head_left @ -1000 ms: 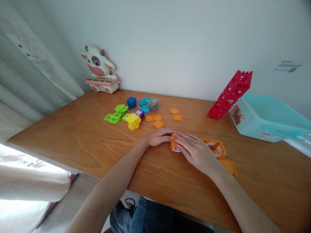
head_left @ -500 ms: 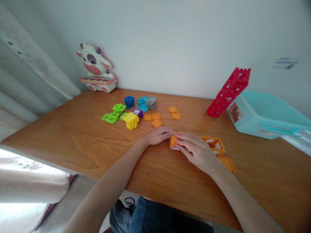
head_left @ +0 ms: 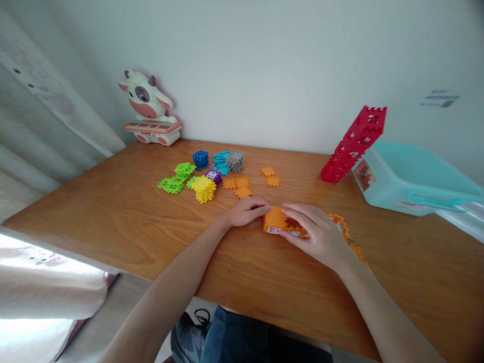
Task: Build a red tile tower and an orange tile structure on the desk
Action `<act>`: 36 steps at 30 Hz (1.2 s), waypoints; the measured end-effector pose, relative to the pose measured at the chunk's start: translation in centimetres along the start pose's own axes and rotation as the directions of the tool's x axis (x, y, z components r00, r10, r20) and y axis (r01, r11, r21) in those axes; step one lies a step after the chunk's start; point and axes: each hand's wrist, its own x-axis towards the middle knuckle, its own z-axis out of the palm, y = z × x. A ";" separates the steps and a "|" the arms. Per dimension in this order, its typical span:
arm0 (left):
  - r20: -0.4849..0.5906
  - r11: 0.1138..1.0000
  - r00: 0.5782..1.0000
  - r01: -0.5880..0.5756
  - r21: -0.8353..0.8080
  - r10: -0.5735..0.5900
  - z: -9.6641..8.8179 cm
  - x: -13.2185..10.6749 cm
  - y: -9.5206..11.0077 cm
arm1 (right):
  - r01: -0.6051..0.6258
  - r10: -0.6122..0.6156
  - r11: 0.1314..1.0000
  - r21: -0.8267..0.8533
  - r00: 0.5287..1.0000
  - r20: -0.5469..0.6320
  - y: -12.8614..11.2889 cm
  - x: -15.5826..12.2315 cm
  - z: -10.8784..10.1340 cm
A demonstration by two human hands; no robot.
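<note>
An orange structure of interlocking building tiles [head_left: 275,219] lies on the table between my hands, with a flat tile over its left end and white grid windows on its near side. My left hand [head_left: 247,212] is closed against that left end, its fingertips on the edge. My right hand [head_left: 319,233] spans the structure farther right, thumb on the near side and fingers on the far side. Its right part [head_left: 340,225] shows beyond my right hand, and a loose orange tile [head_left: 358,253] pokes out by the wrist.
Loose orange tiles [head_left: 242,192] lie behind my left hand. Yellow [head_left: 204,188], green [head_left: 172,184], blue [head_left: 200,159] and grey [head_left: 235,160] tiles are grouped at left. A red tile tower [head_left: 353,143] leans beside a turquoise bin [head_left: 401,194]. A cow toy keyboard [head_left: 153,124] stands back left.
My right hand has slid right along the orange structure, uncovering the top tile and an open section next to it. My left hand stays at the left end.
</note>
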 end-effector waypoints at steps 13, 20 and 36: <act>-0.114 0.998 0.992 0.061 -0.008 -0.061 0.5 0.0 0.3 | 0.024 -0.026 0.998 -0.055 0.999 -0.044 0.8 -0.1 -1.1; -0.273 0.981 0.948 -0.131 0.140 0.165 1.2 0.1 2.6 | -0.116 0.094 0.985 -0.127 0.982 -0.166 3.5 -0.8 -3.9; -0.089 0.897 0.968 -0.182 0.402 0.236 -0.3 -0.6 2.2 | -0.535 0.522 0.824 0.186 0.845 0.119 7.4 -3.4 -5.7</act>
